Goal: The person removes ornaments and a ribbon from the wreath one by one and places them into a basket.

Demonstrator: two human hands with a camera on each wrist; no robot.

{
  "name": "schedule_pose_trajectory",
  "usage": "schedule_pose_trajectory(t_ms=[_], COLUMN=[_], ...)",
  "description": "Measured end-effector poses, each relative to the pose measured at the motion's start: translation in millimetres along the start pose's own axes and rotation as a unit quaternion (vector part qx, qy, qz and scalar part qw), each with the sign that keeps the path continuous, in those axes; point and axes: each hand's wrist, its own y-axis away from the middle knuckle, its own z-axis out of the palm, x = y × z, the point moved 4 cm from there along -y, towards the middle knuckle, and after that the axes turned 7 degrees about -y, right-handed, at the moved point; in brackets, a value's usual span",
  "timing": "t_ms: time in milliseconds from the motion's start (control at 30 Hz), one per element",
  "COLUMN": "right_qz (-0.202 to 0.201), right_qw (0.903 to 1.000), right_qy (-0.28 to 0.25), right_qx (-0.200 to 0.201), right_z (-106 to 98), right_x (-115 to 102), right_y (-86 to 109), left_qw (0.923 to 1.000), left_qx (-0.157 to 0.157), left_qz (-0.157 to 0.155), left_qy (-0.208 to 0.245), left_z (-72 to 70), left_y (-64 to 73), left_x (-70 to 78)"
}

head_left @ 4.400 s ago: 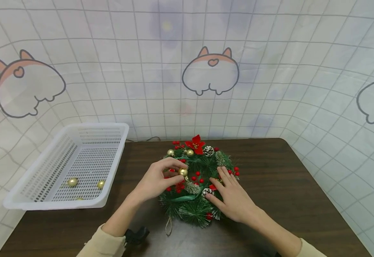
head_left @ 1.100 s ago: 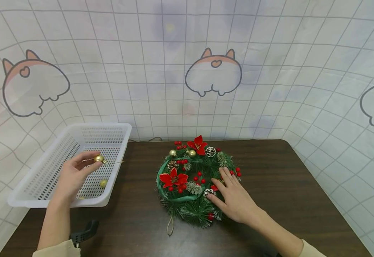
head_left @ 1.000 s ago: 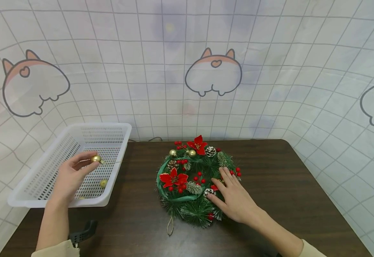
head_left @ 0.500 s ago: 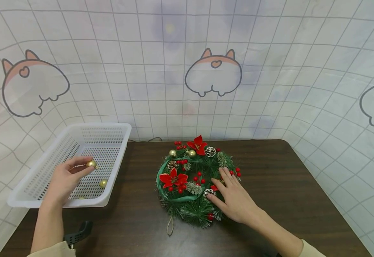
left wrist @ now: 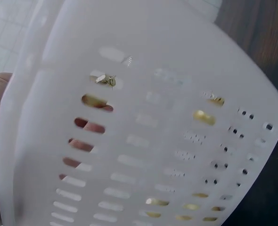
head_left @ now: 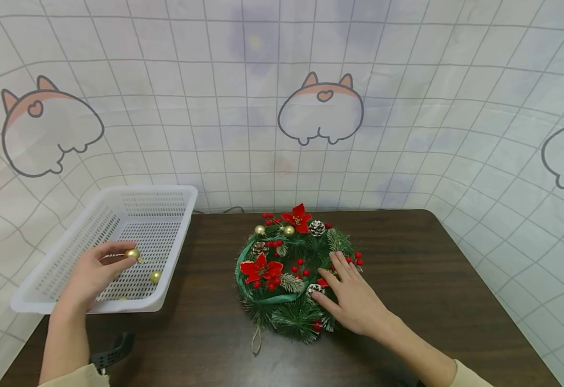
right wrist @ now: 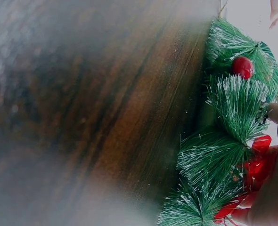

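A shiny gold bauble (head_left: 132,253) is pinched between the thumb and fingertips of my left hand (head_left: 92,273), over the inside of the white plastic basket (head_left: 192,207). Through the basket's slots in the left wrist view, bits of the fingers and gold show. Another gold bauble (head_left: 155,277) lies on the basket floor. My right hand (head_left: 356,298) rests with spread fingers on the right side of a green Christmas wreath (head_left: 296,320). Red poinsettias (head_left: 261,269), berries, snowy pinecones (head_left: 317,228) and two gold baubles at its upper left decorate the wreath. A green ribbon (head_left: 243,285) loops over its left part.
The dark wooden table (head_left: 407,252) carries both basket and wreath. A twine loop (head_left: 256,342) sticks out from the wreath's front. Behind the table hangs a white gridded curtain (head_left: 223,134) with cartoon prints. A black wrist mount (head_left: 113,352) juts from the left wrist.
Over four seconds my left hand has carried the gold bauble from the wreath to the basket. In the last second it has sunk lower and leftward inside. My right hand has stayed put.
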Motion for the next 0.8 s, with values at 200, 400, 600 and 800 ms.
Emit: schedule_pose_trajectory(t_ms=[200,400,600,800], right_qz=[-0.001,-0.004,-0.005,0.0], right_qw=[1.0,1.0,1.0,1.0], right_qy=[0.001,0.0,-0.002,0.0], right_qx=[0.001,0.005,0.007,0.001], right_z=[-0.5,-0.8,-1.0,-0.6], right_x=[-0.6,-1.4,-1.8,-1.8], right_y=[0.2,-0.2,-0.5,-0.4], left_qw=[0.9999,0.9989,0.9963,0.9952], left_qx=[-0.007,-0.024,-0.059,-0.066], left_qz=[0.003,0.013,0.024,0.029], left_qy=[-0.011,-0.039,-0.059,-0.065], left_z=[-5.3,-4.7,0.5,0.6], left_y=[0.9,-0.2,-2.2,-1.9], left_x=[-2.7,-4.5,-7.2,-7.7])
